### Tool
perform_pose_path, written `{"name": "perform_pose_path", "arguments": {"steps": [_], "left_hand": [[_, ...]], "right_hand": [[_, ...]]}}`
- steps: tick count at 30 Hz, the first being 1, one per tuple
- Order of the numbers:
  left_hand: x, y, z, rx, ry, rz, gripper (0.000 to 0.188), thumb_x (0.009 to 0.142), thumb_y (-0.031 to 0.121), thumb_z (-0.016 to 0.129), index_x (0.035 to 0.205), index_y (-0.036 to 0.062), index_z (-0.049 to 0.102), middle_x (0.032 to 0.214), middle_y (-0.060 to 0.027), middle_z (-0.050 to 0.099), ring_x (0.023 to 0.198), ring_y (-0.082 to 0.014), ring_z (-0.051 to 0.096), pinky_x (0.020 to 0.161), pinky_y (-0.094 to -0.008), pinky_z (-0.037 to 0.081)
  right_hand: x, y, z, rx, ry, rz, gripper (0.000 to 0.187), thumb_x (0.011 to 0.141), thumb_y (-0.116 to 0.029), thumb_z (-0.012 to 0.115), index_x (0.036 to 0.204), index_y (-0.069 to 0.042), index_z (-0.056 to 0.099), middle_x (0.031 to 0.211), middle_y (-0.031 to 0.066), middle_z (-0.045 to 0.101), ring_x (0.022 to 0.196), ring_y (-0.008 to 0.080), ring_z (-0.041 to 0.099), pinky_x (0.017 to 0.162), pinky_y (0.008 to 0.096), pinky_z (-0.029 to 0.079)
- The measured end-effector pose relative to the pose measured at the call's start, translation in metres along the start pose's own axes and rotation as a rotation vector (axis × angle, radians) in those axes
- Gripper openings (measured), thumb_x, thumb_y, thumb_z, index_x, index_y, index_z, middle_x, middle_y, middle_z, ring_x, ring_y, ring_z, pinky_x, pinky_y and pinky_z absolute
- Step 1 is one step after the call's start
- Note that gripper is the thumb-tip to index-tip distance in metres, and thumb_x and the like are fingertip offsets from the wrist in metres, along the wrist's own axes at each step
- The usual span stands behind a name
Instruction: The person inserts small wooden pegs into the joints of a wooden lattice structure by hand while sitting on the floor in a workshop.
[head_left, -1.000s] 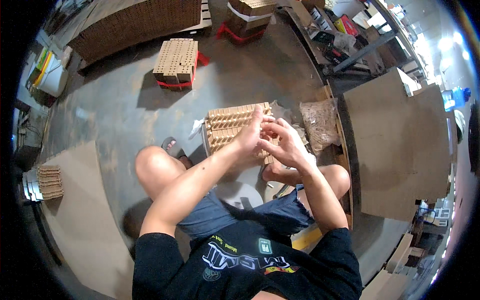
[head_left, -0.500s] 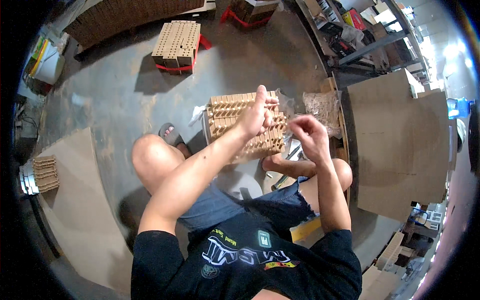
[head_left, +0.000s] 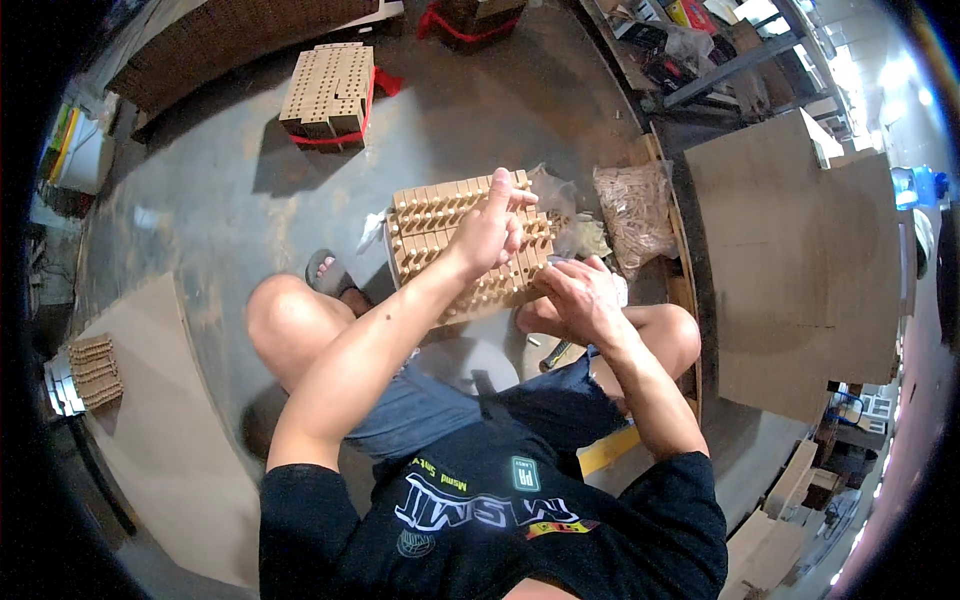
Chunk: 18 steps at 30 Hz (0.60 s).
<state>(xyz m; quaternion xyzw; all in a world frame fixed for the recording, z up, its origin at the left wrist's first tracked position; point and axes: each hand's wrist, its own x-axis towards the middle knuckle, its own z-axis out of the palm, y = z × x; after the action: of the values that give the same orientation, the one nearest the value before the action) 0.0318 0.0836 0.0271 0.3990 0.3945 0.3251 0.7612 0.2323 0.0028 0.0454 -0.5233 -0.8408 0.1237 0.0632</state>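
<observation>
In front of my lap stands a close-packed set of light wooden blocks (head_left: 455, 190), with rows of short wooden dowels (head_left: 412, 228) sticking up from their holes. My left hand (head_left: 484, 238) hovers over its middle, thumb stretched out and the other fingers curled; whatever lies in the palm is hidden. At the near right corner of the blocks is my right hand (head_left: 582, 296), its fingers bunched together and pointing at the edge holes. What the fingertips pinch is too small to make out.
A clear bag full of dowels (head_left: 636, 215) lies to the right, beside a crumpled plastic bag (head_left: 560, 210). Farther off stands a drilled wooden stack (head_left: 328, 88) tied with red strap. Cardboard (head_left: 800, 270) stands at right, a flat board (head_left: 160, 410) at left. A shelf (head_left: 735, 85) is at upper right.
My right hand has come down and left to the near right corner of the blocks. My left hand keeps its pose over them. The whole view has shifted slightly.
</observation>
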Motion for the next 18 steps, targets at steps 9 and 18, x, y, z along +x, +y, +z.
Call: {"name": "perform_pose_path", "arguments": {"steps": [9, 18], "left_hand": [[-0.004, -0.002, -0.001, -0.138, -0.055, -0.126, 0.078, 0.105, 0.066, 0.018, 0.13, 0.0025, 0.057, 0.06, 0.0042, 0.049, 0.042, -0.0039, 0.04, 0.039, -0.0183, 0.032], [-0.018, 0.011, 0.01, -0.225, 0.018, -0.041, 0.062, 0.109, 0.055, 0.031, 0.129, 0.0023, 0.057, 0.066, 0.0063, 0.048, 0.046, -0.0026, 0.04, 0.04, -0.0161, 0.033]], "right_hand": [[0.011, -0.013, -0.024, 0.009, -0.187, -0.018, 0.023, 0.071, -0.012, 0.071, 0.092, -0.014, 0.063, 0.087, 0.0055, 0.068, 0.092, 0.0298, 0.07, 0.095, 0.0513, 0.048], [0.007, -0.028, -0.001, 1.099, 0.122, 0.481, 0.023, 0.094, -0.014, 0.074, 0.11, -0.001, 0.064, 0.099, 0.0018, 0.069, 0.09, 0.0084, 0.063, 0.083, 0.0266, 0.052]]}}
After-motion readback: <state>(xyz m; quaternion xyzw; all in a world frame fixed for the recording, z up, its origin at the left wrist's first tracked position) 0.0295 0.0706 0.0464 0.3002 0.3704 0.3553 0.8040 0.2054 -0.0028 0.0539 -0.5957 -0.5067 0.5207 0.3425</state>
